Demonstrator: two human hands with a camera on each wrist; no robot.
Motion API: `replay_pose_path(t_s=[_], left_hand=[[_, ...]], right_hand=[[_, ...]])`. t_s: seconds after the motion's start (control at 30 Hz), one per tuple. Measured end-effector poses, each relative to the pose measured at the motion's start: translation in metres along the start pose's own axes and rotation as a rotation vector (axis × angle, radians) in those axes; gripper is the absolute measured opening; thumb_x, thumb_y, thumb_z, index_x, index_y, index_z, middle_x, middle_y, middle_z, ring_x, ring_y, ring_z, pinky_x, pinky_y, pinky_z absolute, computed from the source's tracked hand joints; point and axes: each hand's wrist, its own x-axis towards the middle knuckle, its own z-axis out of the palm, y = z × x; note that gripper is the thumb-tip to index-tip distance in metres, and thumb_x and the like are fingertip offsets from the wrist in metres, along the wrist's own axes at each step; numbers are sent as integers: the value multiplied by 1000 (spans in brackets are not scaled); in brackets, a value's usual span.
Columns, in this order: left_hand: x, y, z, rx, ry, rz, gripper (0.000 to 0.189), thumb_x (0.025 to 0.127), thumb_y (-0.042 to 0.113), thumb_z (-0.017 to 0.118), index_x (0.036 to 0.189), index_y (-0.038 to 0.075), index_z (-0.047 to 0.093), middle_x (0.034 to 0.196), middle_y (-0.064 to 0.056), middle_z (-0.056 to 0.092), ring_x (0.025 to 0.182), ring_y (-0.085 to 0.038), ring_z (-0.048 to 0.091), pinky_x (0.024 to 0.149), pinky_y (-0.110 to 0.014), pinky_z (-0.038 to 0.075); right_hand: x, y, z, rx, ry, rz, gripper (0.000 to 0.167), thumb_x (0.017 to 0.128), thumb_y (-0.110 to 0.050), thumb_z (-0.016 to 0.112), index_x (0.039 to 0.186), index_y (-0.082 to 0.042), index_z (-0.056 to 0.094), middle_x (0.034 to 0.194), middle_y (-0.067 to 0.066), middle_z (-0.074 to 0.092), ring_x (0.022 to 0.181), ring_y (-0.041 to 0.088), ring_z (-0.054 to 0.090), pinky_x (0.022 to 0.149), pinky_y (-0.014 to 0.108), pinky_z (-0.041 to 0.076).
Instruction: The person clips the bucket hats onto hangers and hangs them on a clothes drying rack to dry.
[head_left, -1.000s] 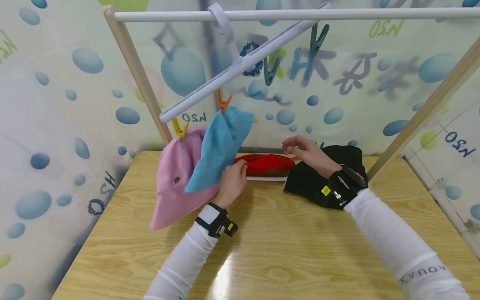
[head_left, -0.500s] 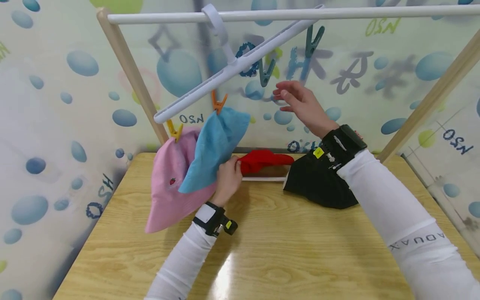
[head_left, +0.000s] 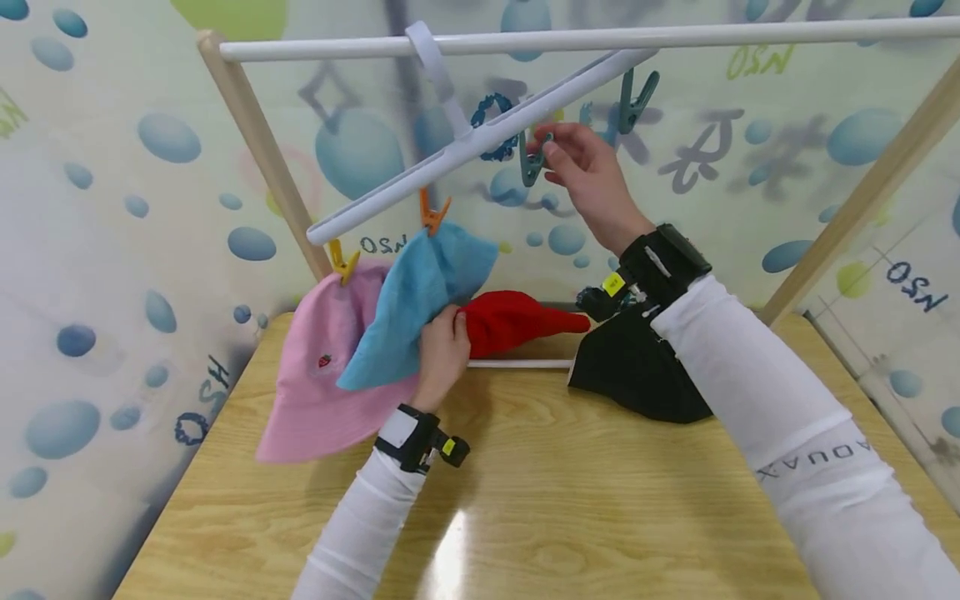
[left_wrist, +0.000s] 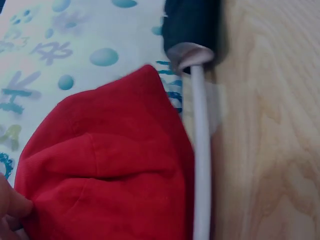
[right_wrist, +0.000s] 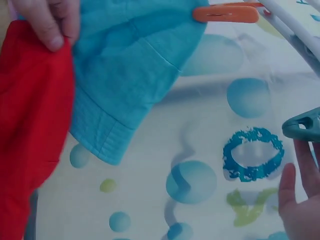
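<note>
My left hand (head_left: 444, 346) pinches the edge of a red cloth hat (head_left: 510, 321), which hangs from the fingers just above the table. In the left wrist view its crumpled red panels fill the lower left. My right hand (head_left: 588, 179) is raised at a green clip (head_left: 532, 160) under the white hanger (head_left: 480, 137). Its fingertips are right at the clip, while the right wrist view shows the thumb held apart from it. Behind my left hand, a light blue bucket hat (head_left: 457, 258) hangs from an orange clip (head_left: 432, 213).
A pink bucket hat (head_left: 322, 350) hangs from a yellow clip (head_left: 344, 262) at left. Another green clip (head_left: 636, 102) hangs near the hanger's raised end. A black hat (head_left: 637, 371) lies on the table (head_left: 570, 500). The white rail (head_left: 712, 37) crosses above.
My right hand has risen from near the black hat to the inner green clip. My left hand has drawn the red hat slightly left and lifted it, nudging the blue and pink hats leftward.
</note>
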Motion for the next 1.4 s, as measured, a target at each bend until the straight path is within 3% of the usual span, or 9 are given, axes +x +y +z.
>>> replay_pose_path(t_s=[0.17, 0.33, 0.5, 0.67, 0.93, 1.17, 1.4], left_hand=[[4, 2, -5, -9, 39, -19, 20, 99, 3, 46, 85, -4, 57, 62, -10, 45, 57, -30, 49, 54, -39, 37], [7, 5, -8, -4, 50, -2, 19, 99, 4, 46, 85, -3, 58, 62, -10, 45, 58, -31, 49, 54, -39, 37], [8, 8, -9, 4, 30, 11, 18, 98, 3, 47, 86, -5, 59, 63, -11, 48, 61, -31, 51, 55, -39, 38], [8, 12, -9, 22, 22, 22, 18, 98, 3, 49, 86, -4, 60, 65, -13, 50, 62, -33, 52, 56, -40, 39], [5, 24, -7, 37, 31, 65, 17, 98, 3, 49, 88, -4, 60, 67, -16, 55, 65, -34, 56, 57, -43, 43], [6, 41, -11, -4, -16, 35, 18, 100, 7, 48, 91, -3, 59, 68, -15, 53, 61, -31, 52, 56, -40, 40], [7, 51, -16, 24, -40, 30, 17, 100, 9, 48, 96, -2, 60, 78, -15, 61, 68, -30, 58, 62, -42, 47]], right_hand=[[-8, 2, 4, 13, 24, -10, 23, 100, -5, 49, 122, -3, 55, 118, 12, 60, 107, 27, 51, 97, 35, 42], [-14, 1, 4, 58, -36, -26, 19, 100, -4, 48, 118, -5, 55, 121, 11, 61, 111, 28, 50, 97, 38, 42], [-18, -1, 4, 93, -107, -40, 16, 101, -3, 45, 115, -5, 53, 125, 9, 62, 119, 26, 50, 98, 42, 39], [-19, 0, 4, 92, -150, -77, 17, 101, -1, 43, 116, -4, 52, 125, 11, 62, 116, 25, 55, 102, 43, 37], [-21, -1, 7, 74, -186, -74, 15, 101, -1, 44, 114, -5, 50, 127, 15, 60, 118, 25, 55, 103, 41, 37], [-22, 0, 8, 129, -207, -62, 16, 101, 1, 43, 115, -5, 49, 126, 16, 60, 118, 26, 55, 103, 41, 37], [-22, 2, 7, 122, -211, -87, 15, 101, 2, 42, 112, -7, 49, 127, 16, 60, 117, 26, 56, 101, 41, 39]])
